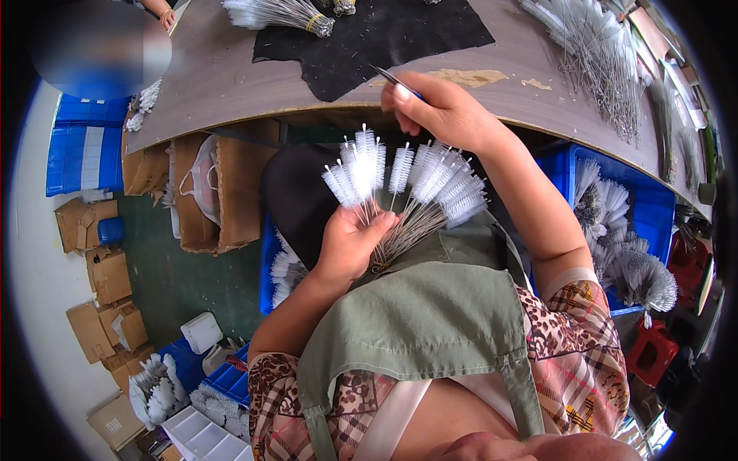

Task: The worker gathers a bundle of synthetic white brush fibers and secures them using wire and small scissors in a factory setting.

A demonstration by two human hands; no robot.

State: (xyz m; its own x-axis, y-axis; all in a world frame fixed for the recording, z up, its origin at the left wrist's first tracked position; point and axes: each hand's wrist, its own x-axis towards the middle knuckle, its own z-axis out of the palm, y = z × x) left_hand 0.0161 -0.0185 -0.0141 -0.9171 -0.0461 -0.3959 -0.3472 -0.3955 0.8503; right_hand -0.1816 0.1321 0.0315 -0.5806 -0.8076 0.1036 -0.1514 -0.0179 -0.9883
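Note:
My left hand (346,244) is closed around the wire stems of several small white-bristled brushes (357,175), thumb pressed over them. One separate brush (400,167) stands up beside this fan, its stem running down to my thumb. A larger bunch of the same brushes (453,188) lies on my apron (430,315) to the right, its twisted wire stems gathered near my left wrist. Above the bristles, at the table's edge, my right hand (438,111) grips a slim, dark, pointed metal tool (390,76). The fingers hide most of that tool, so its exact kind is unclear.
The table (207,84) carries a black mat (369,46), a tied brush bundle (284,15) and loose wire brushes (592,54). A blue crate (661,207) of brushes stands at right, a cardboard box (238,192) under the table. Another person's hand (167,18) shows far left.

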